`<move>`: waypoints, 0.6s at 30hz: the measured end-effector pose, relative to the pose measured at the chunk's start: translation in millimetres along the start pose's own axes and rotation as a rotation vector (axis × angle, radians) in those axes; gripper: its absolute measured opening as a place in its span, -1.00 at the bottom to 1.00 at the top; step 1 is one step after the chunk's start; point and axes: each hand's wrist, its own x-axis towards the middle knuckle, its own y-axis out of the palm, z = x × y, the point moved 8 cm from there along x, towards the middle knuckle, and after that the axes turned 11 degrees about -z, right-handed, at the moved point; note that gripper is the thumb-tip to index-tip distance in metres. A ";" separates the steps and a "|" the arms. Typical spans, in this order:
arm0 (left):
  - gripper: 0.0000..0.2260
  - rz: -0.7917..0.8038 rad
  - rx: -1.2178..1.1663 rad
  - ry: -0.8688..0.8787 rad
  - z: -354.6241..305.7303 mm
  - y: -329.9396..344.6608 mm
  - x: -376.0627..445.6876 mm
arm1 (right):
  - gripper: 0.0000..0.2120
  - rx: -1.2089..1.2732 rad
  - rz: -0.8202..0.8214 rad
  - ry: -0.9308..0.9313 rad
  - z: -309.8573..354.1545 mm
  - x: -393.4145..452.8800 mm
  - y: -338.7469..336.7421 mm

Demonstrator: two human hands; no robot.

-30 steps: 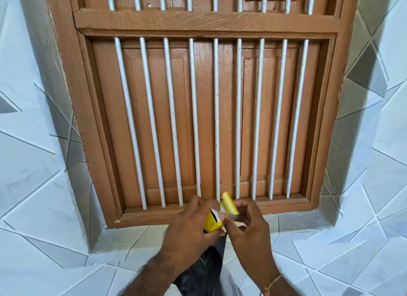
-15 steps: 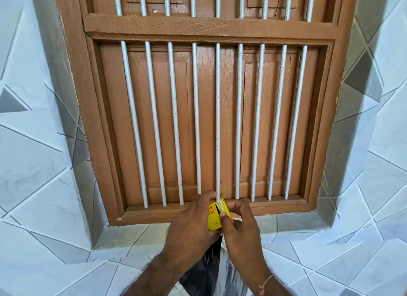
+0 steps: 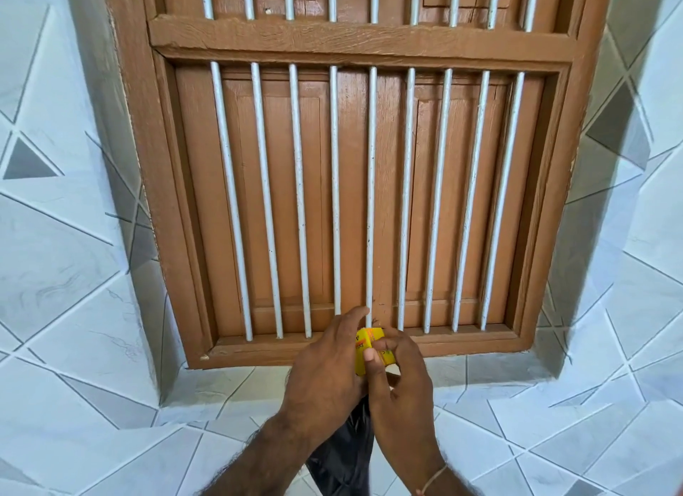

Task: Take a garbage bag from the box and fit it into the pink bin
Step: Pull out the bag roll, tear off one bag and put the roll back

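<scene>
My left hand [image 3: 325, 377] and right hand [image 3: 401, 381] are both clamped on the small yellow box [image 3: 369, 348] — thumb pressing its flap, presumably to close it. The black garbage bag [image 3: 343, 455] hangs below my palms, already out. Behind them — a barred wooden window [image 3: 369, 181]; the pink bin is out of view.

Bright, even, soft light fills the sharp view, faint shadows sit in the recess around the brown wooden barred window shutter [image 3: 354, 170], whose frame bows outward at the edges.
</scene>
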 end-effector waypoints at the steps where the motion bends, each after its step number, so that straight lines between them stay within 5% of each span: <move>1: -0.33 -0.003 0.010 -0.002 2.2 0.1 0.6 | -0.86 -0.042 0.023 -0.050 1.9 -1.3 0.9; 5: -0.33 0.015 0.026 -0.026 7.0 5.2 1.3 | -0.91 -0.098 0.032 -0.122 2.8 2.1 2.0; 9: -0.25 0.118 0.039 -0.105 24.0 6.8 -4.2 | -0.90 0.005 -0.142 0.195 -59.7 16.3 -3.9; 13: -0.45 0.071 -0.021 -0.270 68.0 -17.6 -11.0 | -0.90 -0.112 -0.317 0.404 -132.6 30.9 -14.4; 18: -0.70 -0.050 -0.187 -0.455 103.4 -51.3 -8.9 | -0.82 -0.358 -0.229 0.466 -178.0 36.8 -16.4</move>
